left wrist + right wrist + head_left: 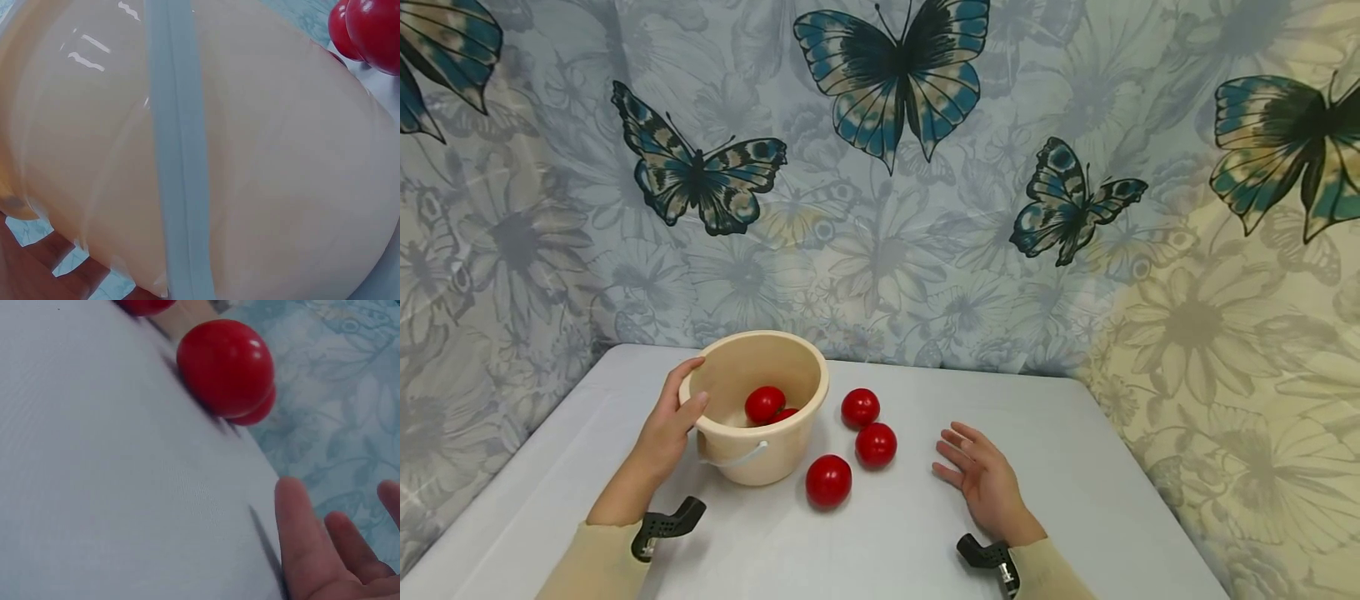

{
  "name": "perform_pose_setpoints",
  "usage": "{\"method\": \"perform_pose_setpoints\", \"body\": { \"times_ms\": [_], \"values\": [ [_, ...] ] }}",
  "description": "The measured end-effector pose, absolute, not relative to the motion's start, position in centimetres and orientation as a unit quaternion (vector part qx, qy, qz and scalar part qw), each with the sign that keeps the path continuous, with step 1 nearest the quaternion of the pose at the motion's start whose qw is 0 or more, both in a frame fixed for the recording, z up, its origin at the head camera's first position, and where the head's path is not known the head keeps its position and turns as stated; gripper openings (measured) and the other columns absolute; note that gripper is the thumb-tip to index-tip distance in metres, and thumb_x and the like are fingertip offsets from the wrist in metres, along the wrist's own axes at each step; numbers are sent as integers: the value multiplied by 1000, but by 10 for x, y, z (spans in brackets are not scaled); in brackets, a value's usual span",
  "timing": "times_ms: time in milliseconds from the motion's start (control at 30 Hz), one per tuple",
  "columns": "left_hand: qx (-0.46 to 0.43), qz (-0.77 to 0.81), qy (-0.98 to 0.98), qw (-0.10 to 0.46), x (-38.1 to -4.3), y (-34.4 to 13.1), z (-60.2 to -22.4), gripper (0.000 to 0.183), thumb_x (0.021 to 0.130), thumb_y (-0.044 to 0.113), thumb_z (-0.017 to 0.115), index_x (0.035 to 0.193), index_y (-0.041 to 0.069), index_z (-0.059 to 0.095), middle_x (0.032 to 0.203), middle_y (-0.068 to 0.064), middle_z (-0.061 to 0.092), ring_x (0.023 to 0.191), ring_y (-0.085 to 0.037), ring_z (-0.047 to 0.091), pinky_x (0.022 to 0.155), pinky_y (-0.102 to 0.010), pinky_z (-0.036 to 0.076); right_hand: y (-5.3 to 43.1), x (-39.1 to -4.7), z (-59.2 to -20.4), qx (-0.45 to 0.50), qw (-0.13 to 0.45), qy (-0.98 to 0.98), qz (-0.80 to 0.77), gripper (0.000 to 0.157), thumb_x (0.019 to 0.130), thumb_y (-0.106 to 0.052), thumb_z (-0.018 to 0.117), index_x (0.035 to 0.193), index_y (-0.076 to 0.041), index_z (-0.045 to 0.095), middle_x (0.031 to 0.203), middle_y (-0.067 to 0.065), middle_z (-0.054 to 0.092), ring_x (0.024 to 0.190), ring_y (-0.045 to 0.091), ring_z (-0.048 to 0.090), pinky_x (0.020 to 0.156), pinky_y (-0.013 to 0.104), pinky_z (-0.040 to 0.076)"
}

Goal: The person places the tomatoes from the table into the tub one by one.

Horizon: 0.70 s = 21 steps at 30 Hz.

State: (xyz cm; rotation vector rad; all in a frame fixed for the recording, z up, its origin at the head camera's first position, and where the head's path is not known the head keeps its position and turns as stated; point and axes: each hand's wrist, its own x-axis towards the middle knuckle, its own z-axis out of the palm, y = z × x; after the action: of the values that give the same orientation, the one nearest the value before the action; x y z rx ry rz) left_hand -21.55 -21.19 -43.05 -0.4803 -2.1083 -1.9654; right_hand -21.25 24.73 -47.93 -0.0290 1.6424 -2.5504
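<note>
My left hand [664, 423] grips the rim of a cream plastic bucket [778, 454] at its left side, the thumb over the rim. The bucket leans, its mouth turned partly toward me. Its pale handle [739, 457] hangs down the front; in the left wrist view the handle [181, 156] crosses the wall. Inside the bucket lie two red tomatoes [764, 405], one partly hidden. Right of it, three more tomatoes [828, 482] rest on the table. My right hand [987, 483] is held off to their right, fingers extended, holding nothing; a tomato [225, 367] shows beyond its fingers.
A white-covered table [1045, 433] bears everything. Behind it and at both sides hangs a butterfly-patterned cloth [880, 250]. Each wrist wears a black camera mount, one on the left wrist [666, 527] and one on the right [992, 557].
</note>
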Motion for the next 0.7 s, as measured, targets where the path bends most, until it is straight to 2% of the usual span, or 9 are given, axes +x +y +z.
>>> {"method": "perform_pose_setpoints", "body": {
  "times_ms": [133,333,700],
  "values": [
    [-165,-671,-714,109,-215,-212,-430,52,107,9,37,154,5,17,154,-27,15,135,-44,25,92,-16,39,246,-215,-487,-18,55,568,-821,54,100,-5,48,149,8,30,150,28,32,137,44,35,93,52,48],
    [-166,-675,-711,107,-216,-212,-431,52,107,9,38,154,4,16,154,-28,14,135,-44,24,92,-16,39,240,-213,-484,-39,51,634,-771,53,98,-4,55,147,8,38,148,25,39,135,41,40,90,49,50],
    [-164,-677,-710,105,-217,-212,-432,52,106,8,38,154,4,16,156,-27,13,138,-45,21,91,-13,37,223,-214,-484,-74,73,663,-742,53,98,-2,58,147,7,39,151,26,36,137,41,37,91,47,50]
  ]
}}
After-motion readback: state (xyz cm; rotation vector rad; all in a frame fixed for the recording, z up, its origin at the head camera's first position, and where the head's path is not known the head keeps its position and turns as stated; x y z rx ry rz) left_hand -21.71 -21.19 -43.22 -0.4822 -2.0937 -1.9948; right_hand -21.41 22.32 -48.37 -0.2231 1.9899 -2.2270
